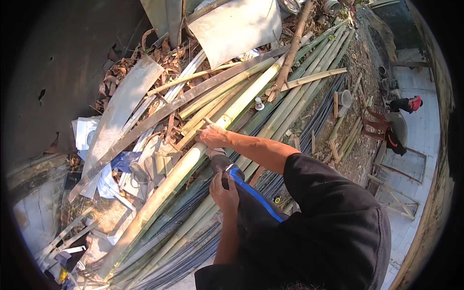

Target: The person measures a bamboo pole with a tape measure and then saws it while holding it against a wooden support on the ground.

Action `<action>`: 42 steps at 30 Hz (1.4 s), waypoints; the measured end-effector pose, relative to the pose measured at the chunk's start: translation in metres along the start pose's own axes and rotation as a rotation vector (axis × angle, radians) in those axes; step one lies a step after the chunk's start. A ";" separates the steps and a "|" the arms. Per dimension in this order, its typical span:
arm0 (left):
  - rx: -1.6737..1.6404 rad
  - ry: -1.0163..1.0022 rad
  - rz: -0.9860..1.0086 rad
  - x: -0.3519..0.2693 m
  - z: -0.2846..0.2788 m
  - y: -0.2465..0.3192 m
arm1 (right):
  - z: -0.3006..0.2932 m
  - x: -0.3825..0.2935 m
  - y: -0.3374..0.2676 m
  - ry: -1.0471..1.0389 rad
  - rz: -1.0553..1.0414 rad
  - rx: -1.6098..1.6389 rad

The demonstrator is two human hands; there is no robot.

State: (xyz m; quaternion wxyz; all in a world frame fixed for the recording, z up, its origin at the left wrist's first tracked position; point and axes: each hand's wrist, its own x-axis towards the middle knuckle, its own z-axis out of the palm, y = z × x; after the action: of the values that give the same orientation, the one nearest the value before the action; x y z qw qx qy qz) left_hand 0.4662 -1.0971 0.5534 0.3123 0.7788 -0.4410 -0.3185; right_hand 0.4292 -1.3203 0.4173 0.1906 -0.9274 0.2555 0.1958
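Observation:
My right hand (pixel 212 136) is closed over a thick pale-green bamboo pole (pixel 181 165) that runs diagonally across the view. A short tan piece sticks up beside the fingers; I cannot tell whether it is a finger or a stub of wood. Just below that hand my foot (pixel 216 152) is up against the pole. My left hand (pixel 225 194) rests on my dark trouser leg (pixel 250 195) with its blue stripe, thumb and fingers apart. No tool shows in either hand. More green bamboo poles (pixel 301 94) lie alongside, partly hidden under my arm and leg.
A rough branch (pixel 291 50) crosses the poles near a small white bottle (pixel 259 104). Bent sheets (pixel 239 29) and dry leaves (pixel 170 54) cover the far side. Dark metal rods (pixel 313 119) lie under the poles. A bucket (pixel 344 98) and people (pixel 393 136) are at right.

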 end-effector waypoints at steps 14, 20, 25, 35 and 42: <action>0.916 -0.183 0.236 -0.001 -0.254 0.026 | -0.033 -0.076 -0.046 0.311 -0.052 -0.067; 1.035 -0.365 -0.019 -0.026 -0.335 0.019 | -0.138 -0.151 -0.137 0.418 -0.175 0.037; 0.442 -0.831 -0.445 -0.086 -0.334 0.027 | -0.144 -0.269 -0.215 0.654 0.128 0.352; -0.066 -1.127 -0.777 -0.207 -0.242 -0.018 | 0.040 -0.441 -0.270 1.082 1.286 1.374; -0.037 -1.089 -0.717 -0.191 -0.258 -0.010 | 0.051 -0.435 -0.299 1.056 1.280 1.661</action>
State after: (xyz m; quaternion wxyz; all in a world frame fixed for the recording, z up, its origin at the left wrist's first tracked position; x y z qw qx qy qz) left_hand 0.5923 -0.8710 0.7432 -0.0681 0.5994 -0.2435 -0.7595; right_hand 0.2346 -0.8855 0.6504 0.4744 -0.1869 0.7718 -0.3800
